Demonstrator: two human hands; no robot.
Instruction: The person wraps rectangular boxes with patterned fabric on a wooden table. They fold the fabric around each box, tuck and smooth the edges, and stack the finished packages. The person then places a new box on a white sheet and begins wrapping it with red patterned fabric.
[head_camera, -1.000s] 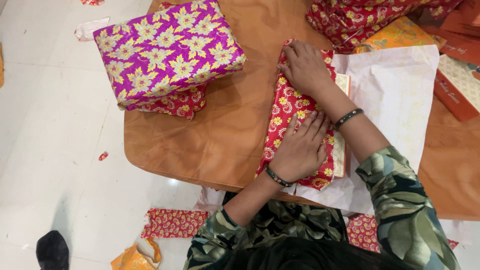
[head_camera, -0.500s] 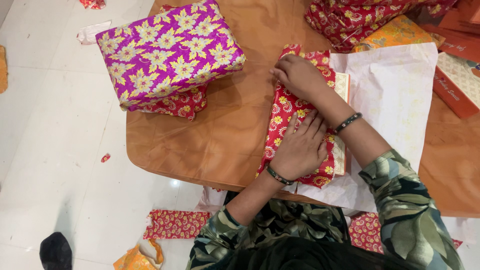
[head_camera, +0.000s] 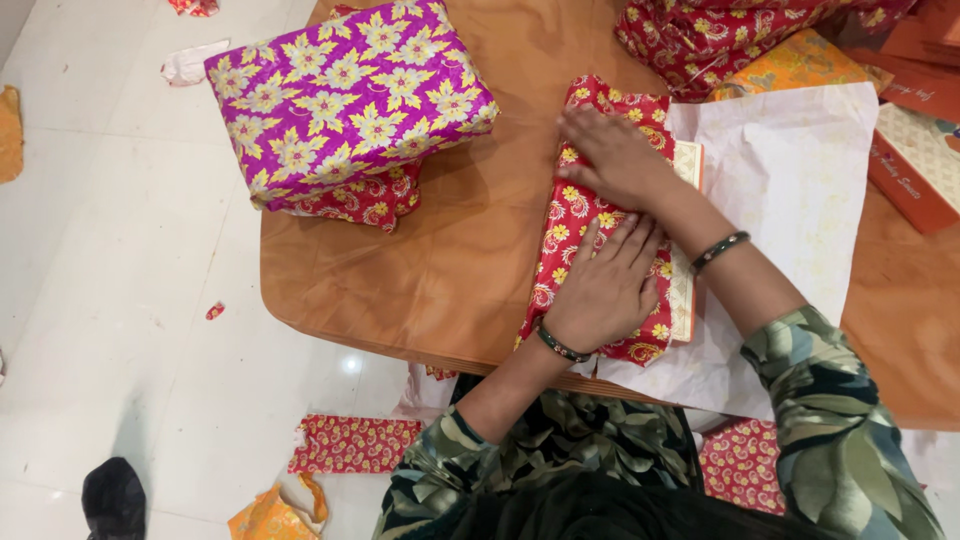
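Item: flat box (head_camera: 684, 290), half covered in red floral wrapping paper (head_camera: 580, 225), lying on the brown table (head_camera: 440, 270) directly in front of you.

Position: the box rests on a white sheet (head_camera: 790, 180), which is the underside of more wrapping paper spread out to your right. Its long axis runs away from you, from the near table edge toward the far side. Only a thin strip of its patterned edge shows along the right of the red paper.

Your left hand (head_camera: 605, 290): flat, palm down, fingers together and extended, pressing the red paper onto the near half of the box. It clamps nothing.

Your right hand (head_camera: 615, 155): flat on the far half, fingers together and pointing left, holding the paper against the box top. Your forearm crosses the box at a slant. It grips nothing either.

Relation: the box lies under both palms. The red paper's loose far end sticks out just beyond your right fingers, so the right hand is nearer it; the near end bunches at the table edge beside your left wrist.

Also present: a larger purple floral parcel (head_camera: 350, 95) stacked on a red one at the table's far left, well apart; orange boxes (head_camera: 905, 160) at the right edge; red paper scraps (head_camera: 350, 445) on the white floor.
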